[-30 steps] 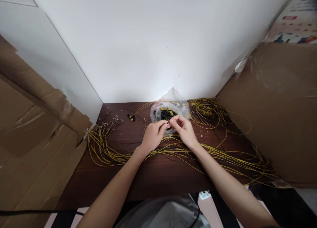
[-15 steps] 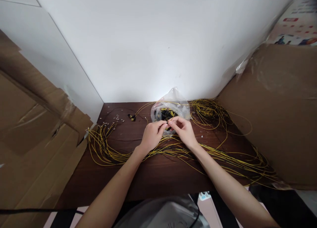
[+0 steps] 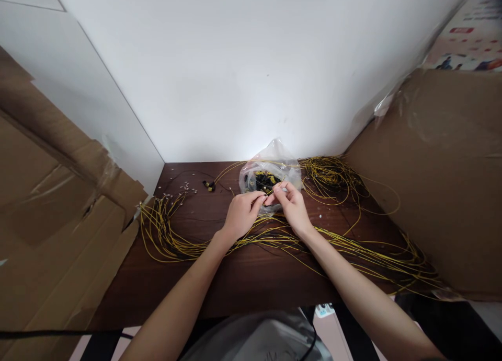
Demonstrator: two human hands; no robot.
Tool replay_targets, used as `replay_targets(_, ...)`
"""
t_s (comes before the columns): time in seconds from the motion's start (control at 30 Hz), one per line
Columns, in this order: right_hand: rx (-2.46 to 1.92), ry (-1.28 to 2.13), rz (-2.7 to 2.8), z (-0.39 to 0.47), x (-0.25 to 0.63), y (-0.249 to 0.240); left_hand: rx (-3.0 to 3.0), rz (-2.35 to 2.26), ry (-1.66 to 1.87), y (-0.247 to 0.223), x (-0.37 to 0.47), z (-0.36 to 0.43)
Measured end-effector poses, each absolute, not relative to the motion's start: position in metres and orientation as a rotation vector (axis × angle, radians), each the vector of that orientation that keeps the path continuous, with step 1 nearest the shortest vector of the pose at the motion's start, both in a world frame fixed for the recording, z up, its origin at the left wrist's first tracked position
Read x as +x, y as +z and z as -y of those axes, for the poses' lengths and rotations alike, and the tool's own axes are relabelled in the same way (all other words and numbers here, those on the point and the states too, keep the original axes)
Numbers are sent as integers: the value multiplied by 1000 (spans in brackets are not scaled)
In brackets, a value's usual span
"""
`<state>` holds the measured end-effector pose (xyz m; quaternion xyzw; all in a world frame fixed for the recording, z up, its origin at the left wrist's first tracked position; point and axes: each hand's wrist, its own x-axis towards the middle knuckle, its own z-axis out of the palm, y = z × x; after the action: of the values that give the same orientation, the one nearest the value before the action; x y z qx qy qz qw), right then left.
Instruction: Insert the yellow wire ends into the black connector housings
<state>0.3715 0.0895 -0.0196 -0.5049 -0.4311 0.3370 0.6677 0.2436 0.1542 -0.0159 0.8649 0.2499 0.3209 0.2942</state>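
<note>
My left hand (image 3: 241, 212) and right hand (image 3: 293, 208) pinch a thin wire (image 3: 270, 193) in squeezed-together fingertips, with a bag (image 3: 275, 153) just past them and yellow wires (image 3: 254, 239) below.

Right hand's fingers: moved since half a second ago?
Yes, slightly: the right hand's fingers shifted rightward and a little up in view, judged against the clear bag.
</note>
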Motion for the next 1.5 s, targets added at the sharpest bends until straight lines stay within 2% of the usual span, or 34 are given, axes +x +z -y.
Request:
replay_targets(0.3, -1212, 705, 1094, -88, 374, -18, 2293, -643, 849, -16, 243, -155)
replay_targets(1.5, -1206, 660, 995, -89, 375, -21, 2299, -659, 992, -18, 243, -156)
